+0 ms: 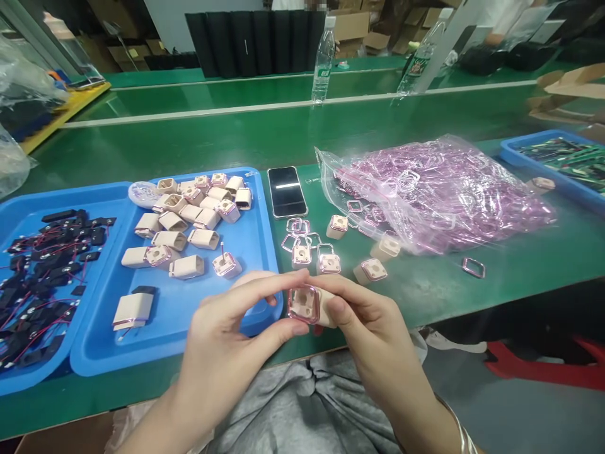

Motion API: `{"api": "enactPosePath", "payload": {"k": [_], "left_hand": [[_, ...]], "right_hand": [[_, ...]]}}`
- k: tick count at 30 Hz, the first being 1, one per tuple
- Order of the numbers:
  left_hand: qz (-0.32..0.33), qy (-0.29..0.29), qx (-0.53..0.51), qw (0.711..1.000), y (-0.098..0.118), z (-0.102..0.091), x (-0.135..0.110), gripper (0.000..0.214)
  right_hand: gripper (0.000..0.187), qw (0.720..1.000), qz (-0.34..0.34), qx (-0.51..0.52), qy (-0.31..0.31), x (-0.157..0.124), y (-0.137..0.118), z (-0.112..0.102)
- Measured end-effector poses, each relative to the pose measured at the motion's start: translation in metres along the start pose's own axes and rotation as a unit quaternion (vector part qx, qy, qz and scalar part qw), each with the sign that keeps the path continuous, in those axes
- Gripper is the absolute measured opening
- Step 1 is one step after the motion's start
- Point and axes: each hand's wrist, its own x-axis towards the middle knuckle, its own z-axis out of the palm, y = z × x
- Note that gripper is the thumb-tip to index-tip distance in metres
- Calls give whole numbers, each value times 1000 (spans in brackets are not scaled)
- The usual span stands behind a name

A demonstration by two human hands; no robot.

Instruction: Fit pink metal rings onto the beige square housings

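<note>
Both hands pinch one beige housing with a pink ring over the near edge of the green surface.

The left hand (227, 334) and right hand (373, 328) meet at centre, fingers clamped on the beige housing (316, 307), whose pink ring (302, 302) faces the camera. At 10 o'clock a blue tray (255, 246) carries more beige housings; at 9 o'clock another blue tray (19, 214) holds black parts with red wires. At 12 o'clock lies a phone (286, 191); at 2 o'clock a clear bag of pink rings (449, 189) sprawls, loose rings and housings between. Farther off stand a water bottle (324, 60) and, in the blurred room beyond, what look like cardboard boxes (352, 25).
</note>
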Motion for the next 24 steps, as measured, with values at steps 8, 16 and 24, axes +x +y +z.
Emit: {"api": "enactPosePath", "payload": {"k": [8,16,24], "left_hand": [[31,-38,10,999,2,-5,-1,38],[87,-43,111,989,11,-7,-3,36],[101,-83,135,982,7,-3,5,31]], "right_hand": [[20,994,54,73,-61,0,1,-3],[20,979,83,171,-73,0,4,3],[19,971,97,217,-32,-5,12,5]]}}
